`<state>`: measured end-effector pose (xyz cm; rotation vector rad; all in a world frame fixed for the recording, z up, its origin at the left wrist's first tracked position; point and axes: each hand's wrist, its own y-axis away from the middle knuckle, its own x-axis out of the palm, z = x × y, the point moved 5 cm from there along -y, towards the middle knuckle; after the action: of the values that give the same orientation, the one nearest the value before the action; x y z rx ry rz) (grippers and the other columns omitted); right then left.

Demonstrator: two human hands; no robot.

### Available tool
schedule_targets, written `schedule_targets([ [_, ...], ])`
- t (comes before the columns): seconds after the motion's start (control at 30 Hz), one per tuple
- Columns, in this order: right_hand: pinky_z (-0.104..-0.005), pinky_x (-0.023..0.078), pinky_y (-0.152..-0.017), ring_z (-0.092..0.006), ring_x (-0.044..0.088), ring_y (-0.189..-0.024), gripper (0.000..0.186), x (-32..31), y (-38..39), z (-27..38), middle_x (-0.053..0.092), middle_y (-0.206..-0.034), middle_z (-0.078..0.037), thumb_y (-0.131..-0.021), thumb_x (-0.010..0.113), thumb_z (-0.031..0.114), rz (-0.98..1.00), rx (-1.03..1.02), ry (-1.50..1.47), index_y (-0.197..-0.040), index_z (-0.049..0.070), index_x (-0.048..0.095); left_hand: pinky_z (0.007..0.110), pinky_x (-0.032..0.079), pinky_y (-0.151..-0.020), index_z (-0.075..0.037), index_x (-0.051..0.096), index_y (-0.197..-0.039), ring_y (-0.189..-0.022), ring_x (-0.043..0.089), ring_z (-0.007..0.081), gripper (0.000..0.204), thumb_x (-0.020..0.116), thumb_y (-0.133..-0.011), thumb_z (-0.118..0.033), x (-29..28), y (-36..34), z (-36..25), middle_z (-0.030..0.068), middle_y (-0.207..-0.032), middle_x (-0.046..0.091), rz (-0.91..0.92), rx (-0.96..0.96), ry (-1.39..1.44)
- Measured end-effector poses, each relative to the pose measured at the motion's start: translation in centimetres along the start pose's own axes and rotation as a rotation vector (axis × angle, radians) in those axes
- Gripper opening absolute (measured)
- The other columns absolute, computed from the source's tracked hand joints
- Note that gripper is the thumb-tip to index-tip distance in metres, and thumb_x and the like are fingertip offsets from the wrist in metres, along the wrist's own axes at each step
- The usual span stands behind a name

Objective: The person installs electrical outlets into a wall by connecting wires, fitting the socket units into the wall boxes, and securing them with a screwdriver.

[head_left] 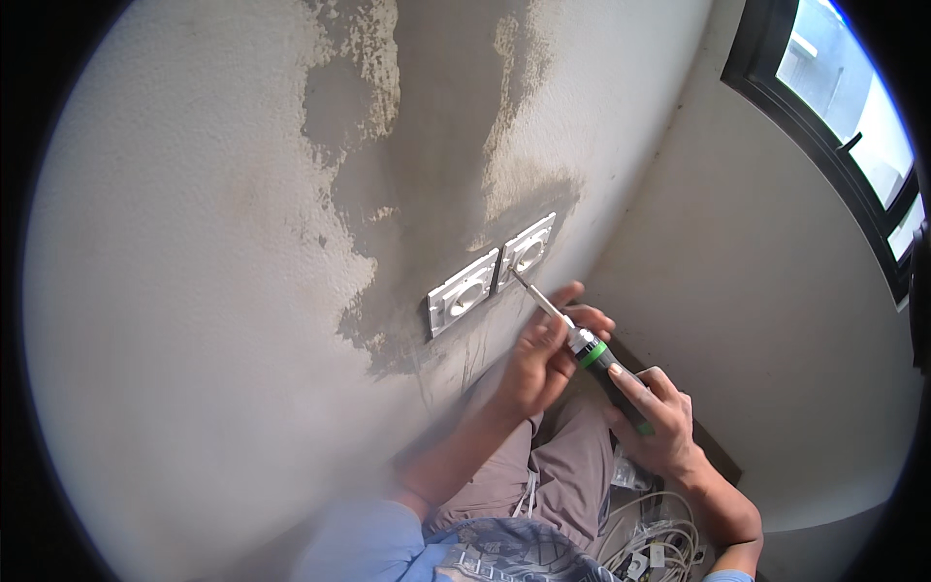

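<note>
Two white wall sockets sit side by side low on the wall: a left socket (pixel 464 295) and a right socket (pixel 529 251), both without cover frames. A screwdriver (pixel 596 359) with a black and green handle slants up to the left, its tip at the lower left part of the right socket. My right hand (pixel 661 419) is wrapped round the handle, one finger lying along it. My left hand (pixel 545 364) is curled about the shaft just ahead of the handle, thumb on the near side and fingers beyond. Whether its fingers press firmly I cannot tell.
Grey patched plaster (pixel 436 116) runs up the white wall (pixel 184 242) above the sockets. A side wall (pixel 747 320) meets it at right, with a black-framed window (pixel 834 145) higher up. White cables (pixel 669 543) and plastic bags lie on the floor by my legs (pixel 572 466).
</note>
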<state>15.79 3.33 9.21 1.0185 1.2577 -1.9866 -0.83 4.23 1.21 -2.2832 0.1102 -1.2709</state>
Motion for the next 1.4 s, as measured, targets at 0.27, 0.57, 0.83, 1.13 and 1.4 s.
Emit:
schedule_targets([
  [0.27, -0.02, 0.031, -0.041, -0.0052, 0.039, -0.05, 0.059, 2.1, 1.4, -0.6, 0.054, -0.08, -0.005, -0.092, 0.065, 0.03, -0.039, 1.027, -1.536, -0.142, 0.008, 0.043, 0.036, 0.052, -0.083, -0.016, 0.043, -0.082, -0.058, 0.044, 0.0079, 0.035, 0.043, -0.106, -0.041, 3.4, -1.7, 2.9, -0.004, -0.062, 0.039, -0.231, 0.078, 0.226],
  [0.57, -0.0297, 0.048, -0.05, -0.0182, 0.059, -0.065, 0.053, -0.3, 0.5, -0.4, 0.056, -0.096, -0.013, -0.086, 0.072, 0.018, -0.02, 0.062, -0.136, -0.133, 0.005, 0.052, 0.033, 0.049, -0.076, -0.015, 0.042, -0.082, -0.055, 0.04, 0.0083, 0.035, 0.04, -0.107, -0.04, 4.3, -1.9, 2.8, -0.0036, -0.061, 0.037, -0.309, 0.037, 0.293],
  [0.83, -0.0242, 0.035, -0.047, -0.0091, 0.037, -0.051, 0.042, 1.2, 2.0, -0.9, 0.048, -0.075, -0.003, -0.102, 0.045, 0.048, 0.123, 1.031, -1.34, -0.129, 0.017, 0.045, 0.025, 0.039, -0.047, -0.018, 0.035, -0.067, -0.044, 0.032, 0.0072, 0.047, 0.039, -0.107, -0.044, 3.6, -2.6, 2.4, -0.0053, -0.051, 0.028, -0.353, -0.024, 0.416],
  [1.13, -0.0362, 0.056, -0.068, -0.0245, 0.059, -0.082, 0.068, -1.4, -0.4, 1.8, 0.049, -0.108, -0.015, -0.067, 0.074, 0.008, 0.17, -0.142, 0.49, -0.13, 0.033, 0.062, 0.032, 0.046, -0.064, -0.016, 0.036, -0.062, -0.047, 0.039, 0.0115, 0.047, 0.035, -0.108, -0.028, 3.3, -3.6, 2.1, -0.0025, -0.048, 0.033, 0.132, 0.036, 0.721],
  [1.4, -0.0236, 0.043, -0.048, -0.0117, 0.051, -0.059, 0.057, -0.3, -0.3, -1.1, 0.054, -0.08, -0.006, -0.079, 0.077, 0.011, 0.056, 0.334, -0.52, -0.133, 0.009, 0.059, 0.034, 0.046, -0.066, -0.016, 0.034, -0.062, -0.049, 0.04, 0.0125, 0.054, 0.023, -0.11, -0.039, 2.8, -3.7, 2.4, -0.0027, -0.048, 0.032, 0.172, -0.072, 0.735],
])
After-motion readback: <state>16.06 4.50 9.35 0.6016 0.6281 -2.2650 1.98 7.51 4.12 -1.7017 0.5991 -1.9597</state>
